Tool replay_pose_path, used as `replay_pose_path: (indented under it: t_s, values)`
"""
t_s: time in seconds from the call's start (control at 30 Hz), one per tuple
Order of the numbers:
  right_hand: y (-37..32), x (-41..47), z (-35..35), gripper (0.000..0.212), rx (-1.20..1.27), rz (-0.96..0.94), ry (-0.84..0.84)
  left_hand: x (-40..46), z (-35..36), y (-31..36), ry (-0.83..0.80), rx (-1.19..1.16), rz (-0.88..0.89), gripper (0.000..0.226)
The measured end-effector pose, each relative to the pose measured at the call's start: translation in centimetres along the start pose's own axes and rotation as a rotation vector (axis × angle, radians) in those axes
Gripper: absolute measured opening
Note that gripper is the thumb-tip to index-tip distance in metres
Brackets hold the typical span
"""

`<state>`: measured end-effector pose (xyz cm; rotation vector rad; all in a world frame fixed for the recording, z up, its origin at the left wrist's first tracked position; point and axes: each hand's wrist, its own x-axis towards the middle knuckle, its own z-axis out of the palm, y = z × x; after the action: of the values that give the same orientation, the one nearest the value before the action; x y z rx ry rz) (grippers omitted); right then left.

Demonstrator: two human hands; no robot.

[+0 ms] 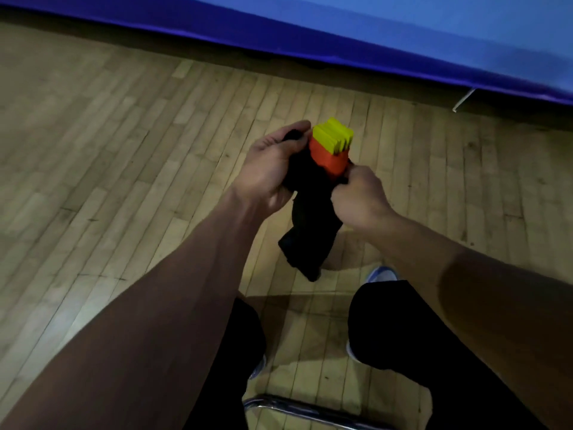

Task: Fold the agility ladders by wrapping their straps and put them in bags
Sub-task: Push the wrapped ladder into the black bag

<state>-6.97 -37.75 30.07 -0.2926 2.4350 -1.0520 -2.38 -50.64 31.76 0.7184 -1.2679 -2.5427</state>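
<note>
wood plank floor (124,144) underfoot; blue padded wall (403,35) beyond.

wooden floor (108,156), blue mat (403,35), shoes (382,274)

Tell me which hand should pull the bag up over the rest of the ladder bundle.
Probably the left hand: it grips the black bag at its mouth, beside the yellow rungs. The right hand pinches lower, near the orange strap, steadying the bundle.
</note>
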Motion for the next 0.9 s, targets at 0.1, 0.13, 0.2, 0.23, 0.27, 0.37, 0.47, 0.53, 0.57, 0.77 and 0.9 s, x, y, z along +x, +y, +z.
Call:
replay_pose_path:
  t_s: [0.1,0.13,0.2,0.23,0.27,0.37,0.47,0.53,0.57,0.77,0.9]
  values:
    - [-3.9,-1.4,0.7,0.039,0.010,-0.153,0.022,-1.5,-0.8,3.3,0.112,-0.015,0.122,0.018]
    - [-5.3,-2.0,1.4,0.043,0.025,-0.194,0.014,-2.3,-1.6,4.6,0.158,0.047,0.174,0.018]
    - [-7.9,-3.6,3.2,0.045,0.032,-0.269,0.016,-4.3,-3.9,7.5,0.238,0.212,0.267,0.018]
    - [-9.0,-4.4,4.1,0.045,0.043,-0.296,0.013,-5.4,-5.1,8.8,0.280,0.291,0.302,0.019]
    - [-10.2,-5.3,5.1,0.044,0.052,-0.319,-0.008,-6.6,-6.5,10.1,0.333,0.392,0.331,0.021]
    - [-13.0,-8.2,8.2,0.041,0.060,-0.364,-0.123,-10.3,-10.7,13.1,0.476,0.692,0.343,0.023]
    - [-16.1,-12.1,13.5,0.036,0.016,-0.410,-0.239,-16.4,-16.9,15.3,0.656,0.974,0.299,0.015]
    - [-17.4,-14.1,16.7,0.031,-0.016,-0.396,-0.330,-19.8,-20.2,15.8,0.763,1.141,0.246,0.017]
    - [-17.8,-15.3,18.4,0.029,-0.042,-0.391,-0.384,-21.4,-21.9,15.7,0.785,1.209,0.195,0.021]
    - [-17.4,-23.3,29.1,0.032,-0.131,-0.386,-0.740,-29.2,-32.7,14.4,0.677,1.767,-0.480,0.039]
    - [-16.4,-26.6,34.3,0.017,-0.041,-0.249,-1.049,-30.9,-38.1,12.8,0.233,1.922,-1.240,0.033]
